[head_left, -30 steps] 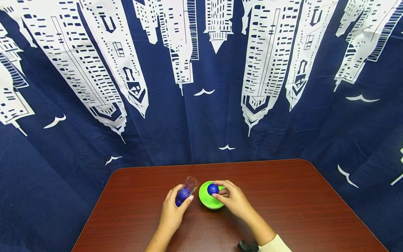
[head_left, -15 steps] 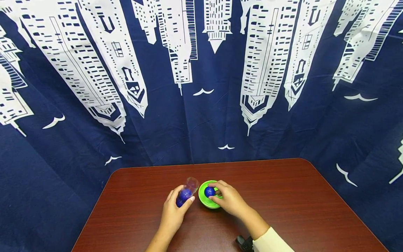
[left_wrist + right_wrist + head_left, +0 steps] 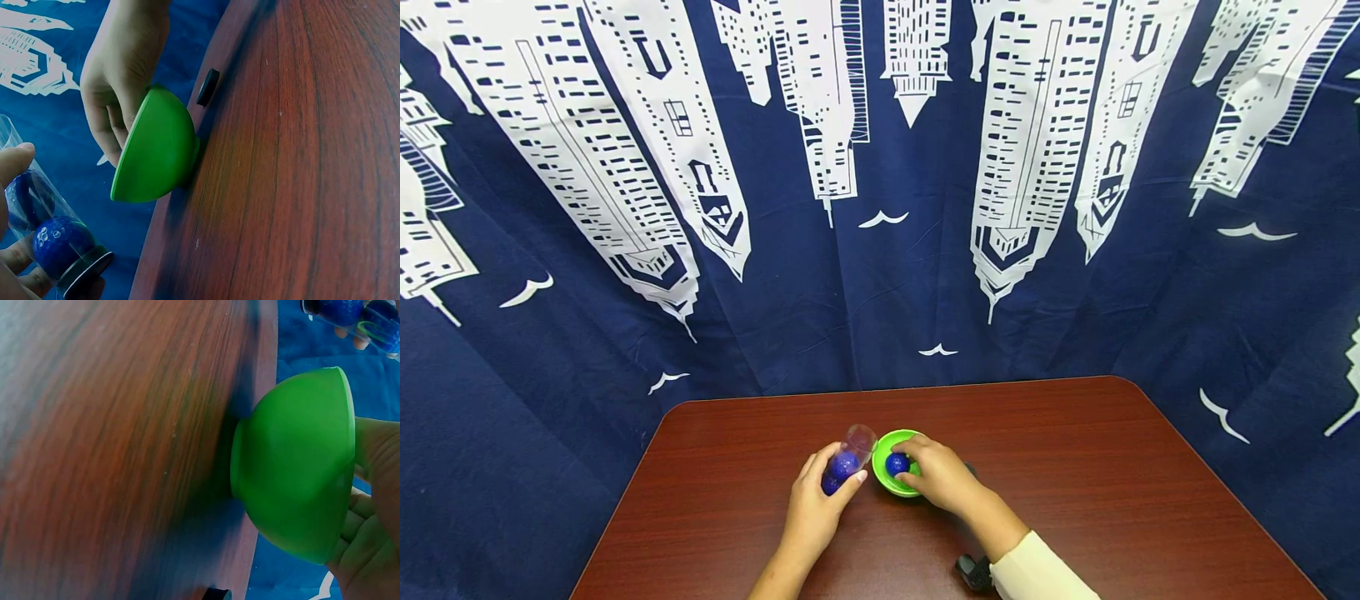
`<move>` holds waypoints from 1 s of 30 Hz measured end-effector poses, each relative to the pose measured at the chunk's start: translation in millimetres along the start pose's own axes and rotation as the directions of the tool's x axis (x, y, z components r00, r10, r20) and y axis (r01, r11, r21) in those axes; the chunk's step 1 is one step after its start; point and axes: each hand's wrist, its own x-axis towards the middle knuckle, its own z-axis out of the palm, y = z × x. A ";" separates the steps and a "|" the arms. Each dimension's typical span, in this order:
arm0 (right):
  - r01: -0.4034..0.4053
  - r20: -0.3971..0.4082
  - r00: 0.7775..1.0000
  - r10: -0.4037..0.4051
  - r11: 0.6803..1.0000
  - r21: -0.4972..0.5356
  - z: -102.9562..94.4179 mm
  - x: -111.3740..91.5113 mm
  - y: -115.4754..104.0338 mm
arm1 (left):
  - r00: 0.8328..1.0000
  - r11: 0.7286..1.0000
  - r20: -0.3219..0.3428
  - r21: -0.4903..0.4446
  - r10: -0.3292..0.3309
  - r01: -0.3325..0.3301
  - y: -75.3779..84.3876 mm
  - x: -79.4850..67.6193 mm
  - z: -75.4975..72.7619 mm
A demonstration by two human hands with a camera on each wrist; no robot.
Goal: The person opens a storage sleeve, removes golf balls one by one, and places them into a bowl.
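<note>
In the head view my left hand (image 3: 811, 512) grips a clear tube (image 3: 861, 439), tilted with its far end toward the green bowl (image 3: 883, 485). Two blue golf balls sit inside; the left wrist view shows the dimples on one golf ball (image 3: 59, 244) and a black cap (image 3: 87, 272) closing the tube's lower end. My right hand (image 3: 943, 477) reaches over the bowl's right rim, thumb and fingertips around another blue ball (image 3: 897, 464) low in the bowl. From the right wrist view the bowl (image 3: 294, 469) stands upright, its wall hiding that ball and the fingertips.
A small black disc-shaped piece (image 3: 208, 87) lies on the brown wooden table (image 3: 715, 500) beyond the bowl, partly behind my right hand in the head view. A black device (image 3: 973, 573) is at the right cuff. A blue curtain (image 3: 805, 333) with white buildings hangs behind the table.
My right hand has moved left and down into the bowl with the ball. The left hand and tube have shifted slightly right, toward the bowl. The black piece behind the right hand has come into view.
</note>
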 end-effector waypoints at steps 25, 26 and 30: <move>-0.005 0.082 0.997 0.010 0.999 -0.053 -0.7 5.7 -6.1 | 1.000 1.000 0.025 -0.002 -0.015 0.015 -0.8 -0.2 0.5; -0.004 0.081 0.997 0.008 0.999 -0.051 -0.5 5.5 -6.2 | 1.000 1.000 0.026 -0.003 -0.016 0.016 -0.7 -0.3 0.5; -0.008 0.066 0.998 0.009 1.000 -0.025 -1.5 5.5 -6.6 | 1.000 1.000 0.024 -0.004 -0.018 0.018 -0.3 -0.4 0.3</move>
